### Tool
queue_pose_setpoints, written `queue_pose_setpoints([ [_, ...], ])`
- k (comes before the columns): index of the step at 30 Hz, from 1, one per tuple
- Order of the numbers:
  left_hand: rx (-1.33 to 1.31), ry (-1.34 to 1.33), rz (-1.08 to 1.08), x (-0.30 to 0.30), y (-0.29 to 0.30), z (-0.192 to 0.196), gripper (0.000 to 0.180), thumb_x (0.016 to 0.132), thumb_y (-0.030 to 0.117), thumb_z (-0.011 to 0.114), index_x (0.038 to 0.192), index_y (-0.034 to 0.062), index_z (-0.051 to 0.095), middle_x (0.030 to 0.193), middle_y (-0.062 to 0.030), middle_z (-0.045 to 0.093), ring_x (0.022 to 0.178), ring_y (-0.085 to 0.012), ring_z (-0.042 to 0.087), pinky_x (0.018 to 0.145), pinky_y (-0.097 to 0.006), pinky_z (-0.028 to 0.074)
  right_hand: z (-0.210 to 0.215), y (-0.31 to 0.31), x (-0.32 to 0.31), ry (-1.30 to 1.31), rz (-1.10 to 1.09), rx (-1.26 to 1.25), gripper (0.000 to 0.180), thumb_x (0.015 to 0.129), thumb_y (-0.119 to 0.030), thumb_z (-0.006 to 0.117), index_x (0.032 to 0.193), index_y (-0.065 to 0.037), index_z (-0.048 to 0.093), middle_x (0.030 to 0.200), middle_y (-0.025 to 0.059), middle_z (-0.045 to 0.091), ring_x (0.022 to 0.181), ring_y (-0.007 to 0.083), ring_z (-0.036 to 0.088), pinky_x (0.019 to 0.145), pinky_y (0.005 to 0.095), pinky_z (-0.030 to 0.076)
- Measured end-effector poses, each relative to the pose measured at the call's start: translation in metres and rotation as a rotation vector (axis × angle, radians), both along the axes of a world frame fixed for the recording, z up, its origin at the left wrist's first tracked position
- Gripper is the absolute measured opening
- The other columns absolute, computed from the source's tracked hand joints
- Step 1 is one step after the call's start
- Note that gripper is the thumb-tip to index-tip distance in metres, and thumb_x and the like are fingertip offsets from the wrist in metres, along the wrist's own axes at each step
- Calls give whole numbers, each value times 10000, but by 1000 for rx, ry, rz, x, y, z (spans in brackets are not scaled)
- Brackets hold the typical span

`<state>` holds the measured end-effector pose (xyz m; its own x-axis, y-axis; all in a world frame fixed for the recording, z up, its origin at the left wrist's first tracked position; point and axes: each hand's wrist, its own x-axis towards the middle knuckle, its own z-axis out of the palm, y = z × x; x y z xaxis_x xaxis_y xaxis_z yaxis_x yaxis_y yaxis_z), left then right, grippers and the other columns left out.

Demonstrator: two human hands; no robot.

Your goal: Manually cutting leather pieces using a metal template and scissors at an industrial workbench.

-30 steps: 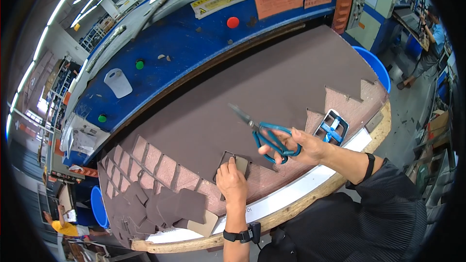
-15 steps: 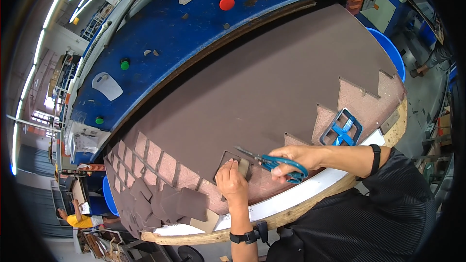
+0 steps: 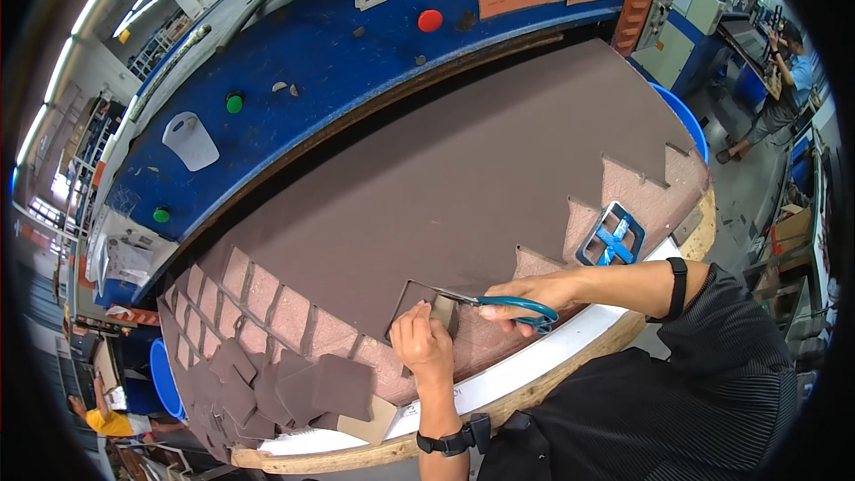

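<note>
Machine (image 3: 294,80): blue, curved housing along the far side of the bench, with red, green and dark knobs, warning labels and orange papers on its upper face.

Sheet (image 3: 463,178): large brown sheet spread over the bench, its near edge cut into steps at the right and into a grid of square holes at the left.

Bench (image 3: 570,352): round, wooden rim, white board along the near edge under the sheet.

Bin (image 3: 686,120): blue, round, partly hidden behind the sheet's far right corner. A second blue bin (image 3: 166,383) stands low at the left.

Pile (image 3: 285,387): loose brown squares heaped on the near left of the bench, overlapping, with a tan piece at the near side.

Die (image 3: 611,236): blue metal frame with crossed bars, lying on a stepped part of the sheet, right of the hands.

Right hand (image 3: 534,289): grip closed through the handles of the scissors, forearm coming in from the right, dark band at the wrist.

Left hand (image 3: 421,345): grip pinched on the flap at the sheet's near edge, black watch on the wrist.

Scissors (image 3: 499,305): teal handles, blades pointing left, nearly together, in the sheet at the flap.

Flap (image 3: 443,313): small square of sheet, just beside the blades, near the middle of the near edge.
</note>
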<state>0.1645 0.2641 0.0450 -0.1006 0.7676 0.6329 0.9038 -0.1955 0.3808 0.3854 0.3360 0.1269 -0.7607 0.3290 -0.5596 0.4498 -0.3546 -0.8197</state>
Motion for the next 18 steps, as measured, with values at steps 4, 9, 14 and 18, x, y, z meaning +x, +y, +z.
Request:
queue_pose_setpoints([
  [4, 3, -41, 6, -7, -2, -3, 211, 702, -79, 616, 876, 26, 672, 929, -96, 703, 862, -281, 655, 780, -402, 505, -2, -3, -13, -28, -93, -69, 800, 895, -715, 522, 1114, 54, 546, 714, 68, 559, 508, 97, 618, 370, 215, 435],
  [9, 10, -70, 4, -11, -3, -5, 210, 701, -77, 615, 872, 32, 669, 927, -93, 703, 854, -279, 654, 777, -401, 504, -8, -2, -26, -51, -125, -78, 751, 916, -666, 542, 1102, 61, 547, 689, 55, 554, 486, 96, 610, 362, 214, 447],
  [14, 7, -97, -8, -12, -3, -5, 215, 697, -74, 621, 877, 36, 668, 922, -92, 701, 851, -277, 654, 783, -400, 502, -10, 4, -41, -41, -147, -32, 673, 937, -656, 518, 1021, 8, 585, 681, 44, 561, 503, 107, 609, 398, 220, 470],
  [18, 9, -99, -8, -13, -2, -7, 219, 692, -73, 627, 878, 36, 667, 920, -90, 700, 851, -274, 656, 785, -396, 502, -17, 6, -51, -45, -139, 31, 649, 945, -645, 515, 1007, -3, 588, 675, 45, 552, 501, 113, 604, 400, 222, 470],
])
